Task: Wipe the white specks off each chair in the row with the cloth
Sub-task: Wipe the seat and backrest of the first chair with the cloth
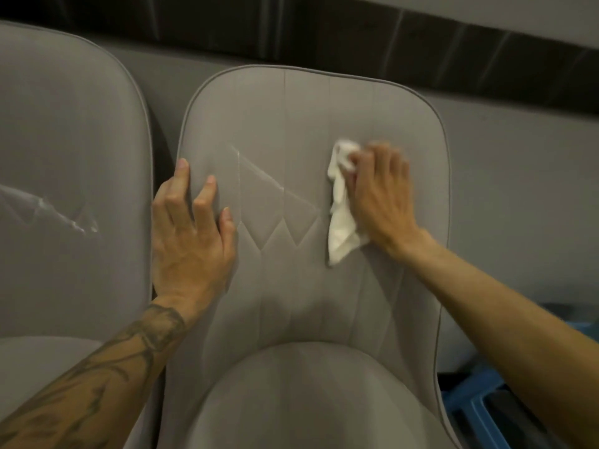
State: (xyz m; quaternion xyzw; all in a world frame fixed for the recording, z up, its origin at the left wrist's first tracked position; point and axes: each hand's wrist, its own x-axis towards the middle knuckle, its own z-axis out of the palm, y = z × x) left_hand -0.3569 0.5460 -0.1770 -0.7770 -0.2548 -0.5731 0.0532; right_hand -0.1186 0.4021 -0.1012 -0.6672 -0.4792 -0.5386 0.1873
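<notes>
On grey chair backrest (308,124), right hand (382,196) gripping cloth (342,222) at its right side, left hand (191,241) flat on its left edge.

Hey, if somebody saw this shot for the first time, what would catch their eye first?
Probably the white cloth, bright against the grey chair backrest at centre, pressed there by the right hand. Next, the left hand with its tattooed forearm, resting on that backrest's left edge. Then the whitish streaks on the neighbouring chair at far left, and fainter ones between the two hands.
</notes>
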